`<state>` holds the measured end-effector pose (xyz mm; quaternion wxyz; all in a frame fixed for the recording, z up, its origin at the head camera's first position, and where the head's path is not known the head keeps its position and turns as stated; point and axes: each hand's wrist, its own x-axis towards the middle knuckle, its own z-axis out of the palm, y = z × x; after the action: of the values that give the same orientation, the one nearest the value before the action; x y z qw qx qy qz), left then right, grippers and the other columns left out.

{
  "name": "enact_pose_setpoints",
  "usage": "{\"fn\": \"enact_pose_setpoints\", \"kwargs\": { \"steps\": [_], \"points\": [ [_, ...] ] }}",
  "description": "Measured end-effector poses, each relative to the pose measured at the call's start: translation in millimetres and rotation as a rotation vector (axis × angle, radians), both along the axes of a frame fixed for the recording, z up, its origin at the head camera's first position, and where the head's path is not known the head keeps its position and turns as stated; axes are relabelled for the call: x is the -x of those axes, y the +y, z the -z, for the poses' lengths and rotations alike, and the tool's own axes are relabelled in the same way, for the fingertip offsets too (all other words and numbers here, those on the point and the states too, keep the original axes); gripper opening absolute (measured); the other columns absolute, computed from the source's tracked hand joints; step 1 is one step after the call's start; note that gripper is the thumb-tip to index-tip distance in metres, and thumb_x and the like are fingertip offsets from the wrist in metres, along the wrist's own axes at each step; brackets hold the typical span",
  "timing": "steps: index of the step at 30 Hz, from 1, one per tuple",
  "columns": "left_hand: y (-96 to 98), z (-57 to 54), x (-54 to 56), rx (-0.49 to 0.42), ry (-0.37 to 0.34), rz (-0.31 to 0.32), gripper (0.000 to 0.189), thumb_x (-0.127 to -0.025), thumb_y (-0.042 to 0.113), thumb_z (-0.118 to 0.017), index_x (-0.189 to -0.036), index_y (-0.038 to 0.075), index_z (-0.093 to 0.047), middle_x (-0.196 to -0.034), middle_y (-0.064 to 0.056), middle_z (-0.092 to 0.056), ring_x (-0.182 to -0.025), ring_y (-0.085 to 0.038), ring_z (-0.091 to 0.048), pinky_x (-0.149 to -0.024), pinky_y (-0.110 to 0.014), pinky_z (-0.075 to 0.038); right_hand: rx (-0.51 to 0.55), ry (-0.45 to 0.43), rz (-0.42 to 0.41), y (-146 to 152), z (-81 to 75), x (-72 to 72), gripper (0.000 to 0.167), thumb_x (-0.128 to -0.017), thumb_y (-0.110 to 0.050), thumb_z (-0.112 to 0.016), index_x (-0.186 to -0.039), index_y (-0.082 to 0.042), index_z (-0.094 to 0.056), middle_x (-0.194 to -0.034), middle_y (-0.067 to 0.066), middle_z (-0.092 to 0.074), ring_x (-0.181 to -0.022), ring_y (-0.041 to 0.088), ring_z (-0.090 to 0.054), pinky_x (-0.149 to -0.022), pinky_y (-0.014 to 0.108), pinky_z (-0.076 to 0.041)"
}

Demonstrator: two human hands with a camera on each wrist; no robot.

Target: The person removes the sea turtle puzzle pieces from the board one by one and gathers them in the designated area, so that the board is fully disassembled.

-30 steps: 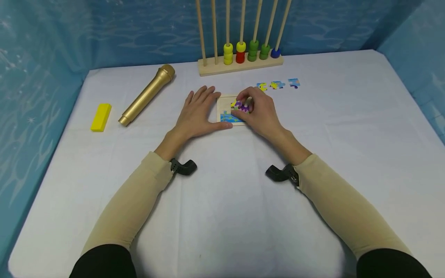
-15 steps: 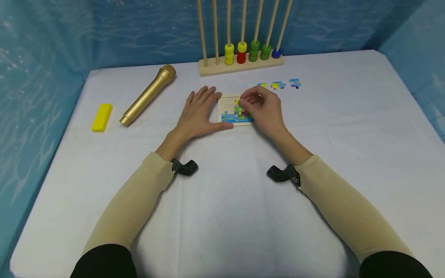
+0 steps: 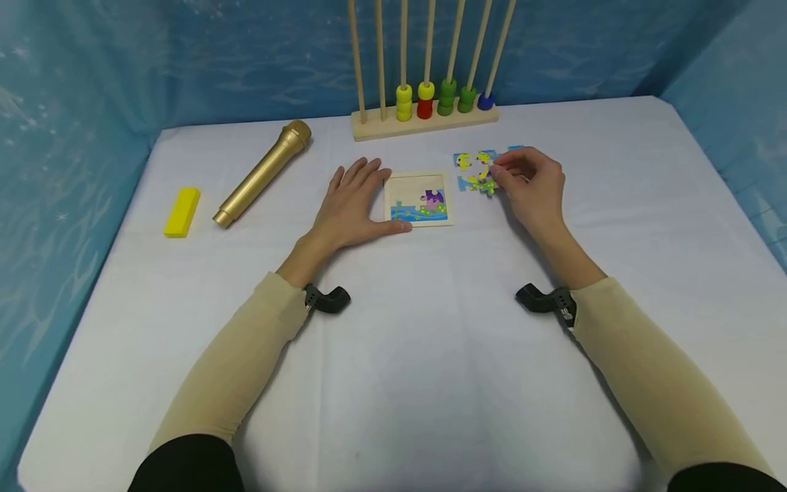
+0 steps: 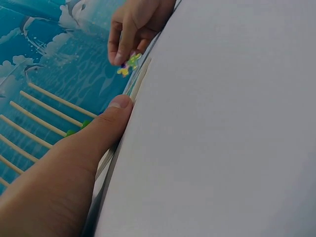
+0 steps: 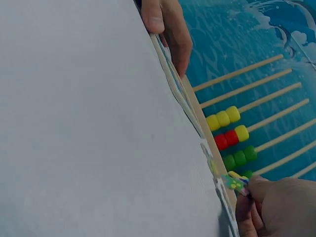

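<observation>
My left hand (image 3: 350,205) lies spread on the white table, its index finger and thumb touching the left side of a small square wooden puzzle board (image 3: 402,183). Along the board's bottom runs a blue strip of joined pieces (image 3: 408,213), with a purple-and-pink part (image 3: 434,199) above at the right. Right of the board, my right hand (image 3: 533,188) pinches a green-and-yellow puzzle piece (image 3: 488,186) between thumb and fingers. In the right wrist view the held piece (image 5: 236,183) sticks out from the fingertips. Loose puzzle pieces (image 3: 462,161) lie around it, partly hidden by the hand.
A wooden abacus (image 3: 424,125) with coloured beads stands at the table's back edge. A gold microphone (image 3: 264,172) and a yellow block (image 3: 182,212) lie to the left. Blue curtains (image 3: 246,61) hang around the white table (image 3: 393,369).
My right hand has lifted the green-and-yellow puzzle piece from the board and carried it right, to the loose pieces. The left hand stays at the board's left side.
</observation>
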<state>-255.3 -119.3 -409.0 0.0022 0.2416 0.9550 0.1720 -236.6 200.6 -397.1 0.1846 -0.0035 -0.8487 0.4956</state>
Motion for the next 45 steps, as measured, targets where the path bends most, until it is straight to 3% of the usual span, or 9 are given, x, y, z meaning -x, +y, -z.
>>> {"fn": "enact_pose_setpoints", "kwargs": {
  "steps": [8,12,21,25,30,33,38,45],
  "points": [
    [3.3,-2.3,-1.4,0.004,0.001,0.015,0.111,-0.08,0.087,-0.063,-0.166,0.023,-0.033,-0.176,-0.002,-0.022,-0.165,-0.023,-0.007,-0.133,-0.052,0.001,-0.144,0.011,0.075,17,1.8,1.2,0.025,-0.101,-0.02,-0.072,-0.115,0.001,-0.074,-0.105,0.015,-0.074,-0.084,-0.001,-0.059,-0.077,0.011,-0.046],
    [0.2,-2.2,-2.4,0.008,-0.006,0.012,0.112,-0.08,0.086,-0.064,-0.166,0.023,-0.032,-0.177,-0.002,-0.021,-0.165,-0.023,-0.006,-0.133,-0.052,0.002,-0.174,0.01,0.083,13,2.6,0.3,0.024,-0.101,-0.019,-0.07,-0.115,0.001,-0.073,-0.106,0.015,-0.072,-0.088,0.005,-0.058,-0.077,0.011,-0.044],
    [0.8,0.9,-2.3,-0.014,0.013,-0.002,0.112,-0.08,0.084,-0.065,-0.166,0.022,-0.032,-0.177,-0.002,-0.02,-0.165,-0.023,-0.006,-0.133,-0.053,0.001,-0.325,-0.049,-0.03,13,-1.1,1.3,0.035,-0.089,-0.01,-0.069,-0.121,0.004,-0.066,-0.108,0.019,-0.06,-0.095,0.026,-0.052,-0.084,0.029,-0.039],
    [8.9,4.6,3.1,-0.031,0.019,0.028,0.112,-0.08,0.085,-0.065,-0.166,0.022,-0.032,-0.177,-0.002,-0.021,-0.165,-0.023,-0.006,-0.133,-0.051,0.002,-0.327,-0.015,-0.006,20,3.0,0.3,0.032,-0.09,-0.006,-0.069,-0.12,0.005,-0.067,-0.108,0.019,-0.06,-0.093,0.022,-0.051,-0.082,0.027,-0.037],
    [15.0,12.8,7.4,-0.012,0.014,0.046,0.111,-0.081,0.084,-0.065,-0.167,0.021,-0.031,-0.177,-0.002,-0.021,-0.165,-0.022,-0.006,-0.134,-0.05,0.002,-0.257,0.104,0.035,16,16.8,-4.6,0.023,-0.091,-0.002,-0.067,-0.113,0.005,-0.07,-0.101,0.018,-0.062,-0.085,0.016,-0.053,-0.073,0.016,-0.038],
    [17.7,17.7,7.1,-0.008,0.018,0.035,0.112,-0.081,0.085,-0.065,-0.167,0.021,-0.031,-0.177,-0.001,-0.021,-0.165,-0.021,-0.006,-0.134,-0.049,0.003,-0.219,0.151,-0.02,0,22.4,-7.5,0.021,-0.09,0.002,-0.063,-0.108,0.004,-0.072,-0.097,0.018,-0.063,-0.081,0.017,-0.054,-0.07,0.015,-0.039],
    [21.6,24.4,3.4,-0.015,0.011,0.029,0.115,-0.079,0.087,-0.065,-0.167,0.02,-0.031,-0.177,-0.003,-0.021,-0.165,-0.023,-0.006,-0.134,-0.049,0.003,-0.21,0.094,-0.144,-28,28.9,-17.0,0.021,-0.09,0.002,-0.06,-0.107,0.003,-0.072,-0.093,0.016,-0.064,-0.079,0.022,-0.054,-0.069,0.019,-0.037],
    [23.8,24.8,4.4,-0.002,0.036,0.021,0.113,-0.08,0.086,-0.065,-0.167,0.021,-0.031,-0.177,-0.001,-0.02,-0.165,-0.021,-0.006,-0.134,-0.048,0.003,-0.27,0.039,-0.186,-38,28.0,-17.7,0.025,-0.089,0.0,-0.06,-0.111,0.0,-0.071,-0.095,0.014,-0.059,-0.084,0.024,-0.051,-0.077,0.03,-0.034]
  ]
}}
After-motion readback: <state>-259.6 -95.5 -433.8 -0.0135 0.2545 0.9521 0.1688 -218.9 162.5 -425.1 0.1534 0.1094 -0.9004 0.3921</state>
